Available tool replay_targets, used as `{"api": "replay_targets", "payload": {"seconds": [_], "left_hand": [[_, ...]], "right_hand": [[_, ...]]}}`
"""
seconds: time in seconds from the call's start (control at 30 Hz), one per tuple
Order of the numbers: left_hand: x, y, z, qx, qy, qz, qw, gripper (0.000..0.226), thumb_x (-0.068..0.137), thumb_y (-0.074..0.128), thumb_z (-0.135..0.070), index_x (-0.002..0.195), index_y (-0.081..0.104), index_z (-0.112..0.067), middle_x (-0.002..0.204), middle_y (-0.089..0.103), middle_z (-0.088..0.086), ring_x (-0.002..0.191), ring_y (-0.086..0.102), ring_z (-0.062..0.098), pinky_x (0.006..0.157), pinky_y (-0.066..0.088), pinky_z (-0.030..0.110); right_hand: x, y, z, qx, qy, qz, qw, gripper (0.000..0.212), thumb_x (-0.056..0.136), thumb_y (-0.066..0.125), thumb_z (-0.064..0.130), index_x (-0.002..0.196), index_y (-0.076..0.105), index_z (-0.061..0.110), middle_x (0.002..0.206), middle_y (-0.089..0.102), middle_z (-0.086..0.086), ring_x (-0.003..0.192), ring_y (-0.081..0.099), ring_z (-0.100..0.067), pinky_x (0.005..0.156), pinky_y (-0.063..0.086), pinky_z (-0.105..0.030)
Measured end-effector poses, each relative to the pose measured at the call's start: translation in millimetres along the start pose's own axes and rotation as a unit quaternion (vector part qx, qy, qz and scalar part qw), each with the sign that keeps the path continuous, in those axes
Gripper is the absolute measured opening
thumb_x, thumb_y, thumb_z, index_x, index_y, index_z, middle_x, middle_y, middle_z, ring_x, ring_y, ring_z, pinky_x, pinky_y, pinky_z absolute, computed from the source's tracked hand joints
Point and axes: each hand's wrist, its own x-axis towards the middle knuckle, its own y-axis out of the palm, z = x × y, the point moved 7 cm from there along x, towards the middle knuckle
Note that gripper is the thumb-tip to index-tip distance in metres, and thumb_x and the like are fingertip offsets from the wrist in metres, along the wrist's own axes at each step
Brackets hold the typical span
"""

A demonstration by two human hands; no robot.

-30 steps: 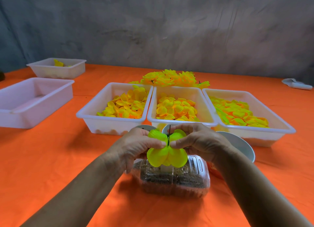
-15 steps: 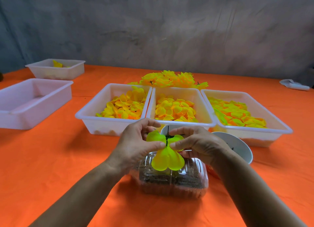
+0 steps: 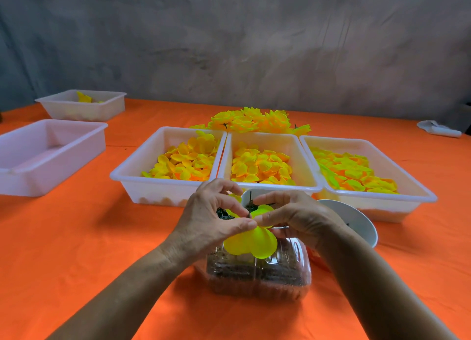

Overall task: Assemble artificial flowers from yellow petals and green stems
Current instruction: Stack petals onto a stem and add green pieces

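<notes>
**Petal layer half-seated on a thin stem: slips and tears are the risk**

The left hand (image 3: 211,220) and right hand (image 3: 295,214) meet thumb to thumb, each pinching the yellow-green petal piece (image 3: 251,241) near its centre, where a thin dark green stem (image 3: 250,203) pokes up between the fingertips. The lower lobes hang free below the thumbs, over a clear plastic box (image 3: 257,273) of small dark parts on the orange bench (image 3: 76,237).

The likely trouble is at the pinch itself. The stem looks slender and stiff, so an uneven push could bend it or send it sideways out of the hole. The petal looks like thin, flexible material; pulling outward instead of sliding it down could probably tear or crease its centre. If either grip loosens, the piece would most likely drop onto the box.

Just behind the hands sit a white bowl (image 3: 356,220) and three white trays of loose yellow petals (image 3: 188,161), with finished flowers (image 3: 254,120) piled beyond. A jerk forward could knock the bowl, which lies close to the right wrist.
</notes>
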Motion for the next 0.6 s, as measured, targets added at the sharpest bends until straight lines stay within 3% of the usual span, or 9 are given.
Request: {"api": "replay_targets", "payload": {"seconds": [0.1,0.2,0.3,0.37,0.47,0.53,0.6], "left_hand": [[3,1,2,-0.003,0.015,0.013,1.0,0.013,0.061,0.086,-0.019,0.067,0.075,-0.023,0.096,0.065,-0.016,0.101,0.05,-0.002,0.089,0.038,0.018],[5,3,5,-0.036,0.02,0.026,0.999,0.013,0.059,0.086,-0.021,0.064,0.074,-0.023,0.084,0.069,-0.013,0.098,0.056,0.005,0.088,0.045,0.028],[5,3,9,-0.062,0.018,0.02,0.998,0.014,0.057,0.085,-0.026,0.062,0.072,-0.028,0.077,0.071,-0.006,0.091,0.062,0.01,0.084,0.05,0.036],[6,4,13,-0.065,0.006,0.02,0.998,0.017,0.058,0.087,-0.022,0.061,0.072,-0.029,0.076,0.071,-0.006,0.088,0.064,0.013,0.084,0.05,0.041],[7,6,17,-0.076,-0.008,0.037,0.996,0.017,0.059,0.088,-0.019,0.062,0.073,-0.025,0.077,0.071,-0.003,0.085,0.066,0.016,0.084,0.051,0.047],[8,8,16,-0.084,-0.014,0.051,0.995,0.015,0.059,0.087,-0.022,0.063,0.073,-0.024,0.077,0.072,-0.002,0.084,0.067,0.018,0.084,0.051,0.049],[9,8,16,-0.089,-0.02,0.058,0.994,0.014,0.058,0.085,-0.026,0.063,0.073,-0.024,0.078,0.072,-0.002,0.084,0.068,0.019,0.084,0.051,0.05]], "right_hand": [[1,-2,2,-0.004,-0.005,-0.006,1.0,0.03,0.068,0.075,-0.004,0.087,0.069,0.019,0.064,0.067,0.001,0.061,0.063,-0.01,0.06,0.049,-0.025],[2,-3,4,-0.013,-0.011,-0.008,1.0,0.029,0.068,0.075,-0.005,0.084,0.069,0.019,0.059,0.065,0.005,0.057,0.063,-0.008,0.053,0.05,-0.021],[4,-6,8,-0.047,-0.02,-0.025,0.998,0.028,0.066,0.078,0.0,0.082,0.07,0.021,0.061,0.065,0.008,0.06,0.062,-0.007,0.056,0.048,-0.021],[8,-16,14,-0.078,-0.046,-0.069,0.994,0.024,0.068,0.079,0.005,0.081,0.07,0.023,0.069,0.066,0.007,0.065,0.06,-0.007,0.056,0.044,-0.019],[20,-51,29,-0.104,-0.141,-0.203,0.963,0.015,0.074,0.075,0.008,0.087,0.072,0.016,0.076,0.069,-0.002,0.066,0.061,-0.011,0.052,0.043,-0.016],[32,-74,31,-0.162,-0.156,-0.277,0.934,0.014,0.078,0.072,0.009,0.091,0.074,0.011,0.086,0.072,-0.009,0.078,0.065,-0.018,0.063,0.047,-0.025],[49,-86,29,-0.262,-0.134,-0.302,0.907,0.014,0.081,0.07,0.014,0.094,0.074,0.011,0.098,0.072,-0.01,0.091,0.065,-0.022,0.076,0.048,-0.031]]}}
